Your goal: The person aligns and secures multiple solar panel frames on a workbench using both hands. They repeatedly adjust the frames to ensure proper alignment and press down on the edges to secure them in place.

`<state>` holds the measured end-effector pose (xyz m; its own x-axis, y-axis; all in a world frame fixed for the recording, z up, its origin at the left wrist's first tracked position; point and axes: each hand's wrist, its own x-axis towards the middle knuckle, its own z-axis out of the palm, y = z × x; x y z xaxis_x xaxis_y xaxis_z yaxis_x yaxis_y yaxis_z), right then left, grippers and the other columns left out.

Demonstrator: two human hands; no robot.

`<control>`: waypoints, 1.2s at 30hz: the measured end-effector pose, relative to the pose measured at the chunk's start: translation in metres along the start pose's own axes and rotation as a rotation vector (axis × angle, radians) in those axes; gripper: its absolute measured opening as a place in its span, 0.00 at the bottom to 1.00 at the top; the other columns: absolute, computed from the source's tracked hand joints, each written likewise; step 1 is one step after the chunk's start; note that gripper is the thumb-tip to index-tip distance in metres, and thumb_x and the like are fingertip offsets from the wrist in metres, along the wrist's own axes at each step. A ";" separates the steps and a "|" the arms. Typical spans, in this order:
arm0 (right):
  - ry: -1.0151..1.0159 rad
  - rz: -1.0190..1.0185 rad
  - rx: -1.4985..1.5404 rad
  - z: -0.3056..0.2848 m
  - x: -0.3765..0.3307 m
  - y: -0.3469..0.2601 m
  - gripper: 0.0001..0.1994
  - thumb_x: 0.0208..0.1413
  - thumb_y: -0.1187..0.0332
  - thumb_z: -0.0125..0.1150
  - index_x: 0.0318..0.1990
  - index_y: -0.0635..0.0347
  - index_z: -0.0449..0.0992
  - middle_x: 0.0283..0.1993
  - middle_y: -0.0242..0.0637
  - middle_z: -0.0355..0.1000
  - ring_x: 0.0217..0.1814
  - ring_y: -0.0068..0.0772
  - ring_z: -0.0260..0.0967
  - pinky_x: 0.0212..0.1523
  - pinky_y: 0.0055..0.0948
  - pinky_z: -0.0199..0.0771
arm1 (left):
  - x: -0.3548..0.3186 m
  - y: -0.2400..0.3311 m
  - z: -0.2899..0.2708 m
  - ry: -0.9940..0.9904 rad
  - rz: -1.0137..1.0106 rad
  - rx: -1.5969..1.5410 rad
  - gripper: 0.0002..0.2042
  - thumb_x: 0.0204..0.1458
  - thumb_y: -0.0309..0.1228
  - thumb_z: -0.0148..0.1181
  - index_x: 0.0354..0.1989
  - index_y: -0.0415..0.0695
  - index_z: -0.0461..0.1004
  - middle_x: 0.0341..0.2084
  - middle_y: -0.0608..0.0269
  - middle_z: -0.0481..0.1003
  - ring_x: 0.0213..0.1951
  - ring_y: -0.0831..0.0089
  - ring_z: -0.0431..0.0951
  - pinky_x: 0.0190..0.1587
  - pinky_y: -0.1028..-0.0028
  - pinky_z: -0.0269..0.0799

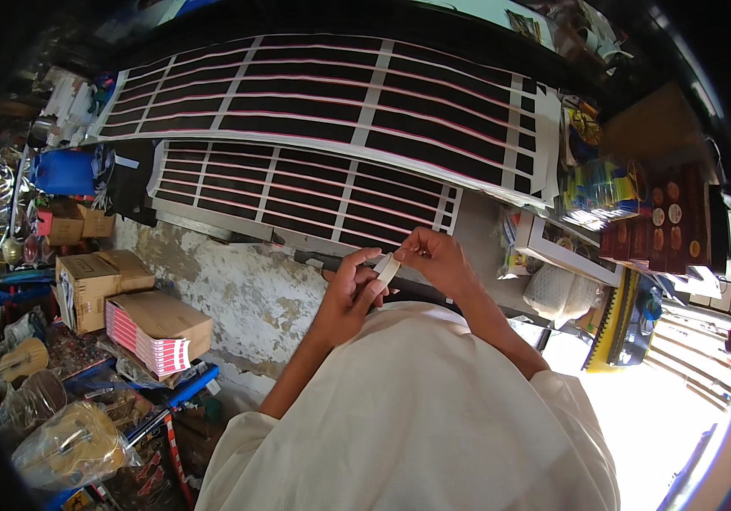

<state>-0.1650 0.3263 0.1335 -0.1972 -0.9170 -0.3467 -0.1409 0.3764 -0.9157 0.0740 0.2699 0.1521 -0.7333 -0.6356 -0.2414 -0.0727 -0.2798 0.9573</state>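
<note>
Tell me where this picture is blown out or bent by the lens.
Head view: glare washes out the sunlit floor patch at lower right; the black sheets with pale grid lines bow toward the rim, whose corners go black; the hands and the small white strip stay sharp.

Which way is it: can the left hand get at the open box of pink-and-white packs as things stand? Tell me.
Probably not at once. The left hand is pinching the white strip together with the right hand, and the box sits well off to the left, though nothing blocks the way.

Two large striped sheets point(331, 94) lay on the table. Three cardboard boxes point(97, 285) stood left. Two hands point(357, 285) held one white strip point(387, 269).
</note>
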 end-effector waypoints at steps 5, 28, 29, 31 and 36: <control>0.083 0.042 0.199 0.008 0.011 0.008 0.19 0.73 0.61 0.69 0.64 0.59 0.76 0.54 0.37 0.81 0.52 0.24 0.78 0.51 0.29 0.78 | -0.005 0.017 0.001 0.027 0.060 -0.047 0.24 0.76 0.29 0.56 0.76 0.41 0.57 0.42 0.56 0.80 0.42 0.73 0.77 0.52 0.71 0.75; -0.142 -0.018 0.499 0.147 0.098 -0.034 0.33 0.78 0.66 0.61 0.81 0.66 0.51 0.69 0.54 0.78 0.63 0.32 0.78 0.66 0.33 0.77 | -0.006 0.040 -0.206 0.036 0.072 0.162 0.22 0.73 0.21 0.56 0.74 0.44 0.64 0.54 0.57 0.79 0.52 0.71 0.82 0.57 0.67 0.79; -0.127 0.005 0.474 0.157 0.103 -0.030 0.34 0.79 0.66 0.60 0.82 0.65 0.49 0.70 0.55 0.77 0.64 0.34 0.79 0.66 0.34 0.78 | -0.008 0.040 -0.230 0.068 0.144 0.224 0.21 0.72 0.19 0.58 0.72 0.43 0.67 0.54 0.57 0.79 0.54 0.69 0.82 0.59 0.66 0.79; -0.084 -0.043 0.356 0.176 0.109 -0.021 0.35 0.78 0.65 0.62 0.82 0.64 0.51 0.69 0.58 0.77 0.64 0.38 0.81 0.65 0.36 0.80 | -0.017 0.039 -0.285 0.166 0.222 0.378 0.21 0.65 0.13 0.63 0.65 0.42 0.76 0.58 0.55 0.80 0.59 0.63 0.83 0.63 0.65 0.78; 0.055 -0.037 -0.023 0.210 0.098 -0.001 0.34 0.72 0.65 0.69 0.78 0.64 0.61 0.62 0.56 0.81 0.62 0.43 0.83 0.63 0.39 0.83 | -0.022 0.067 -0.470 0.772 0.334 0.701 0.20 0.62 0.16 0.65 0.62 0.44 0.78 0.55 0.51 0.83 0.55 0.53 0.85 0.59 0.61 0.80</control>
<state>0.0193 0.2089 0.0576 -0.2445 -0.9220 -0.3001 -0.1716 0.3457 -0.9225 0.4029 -0.0733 0.1466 -0.1839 -0.9514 0.2470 -0.4972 0.3068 0.8115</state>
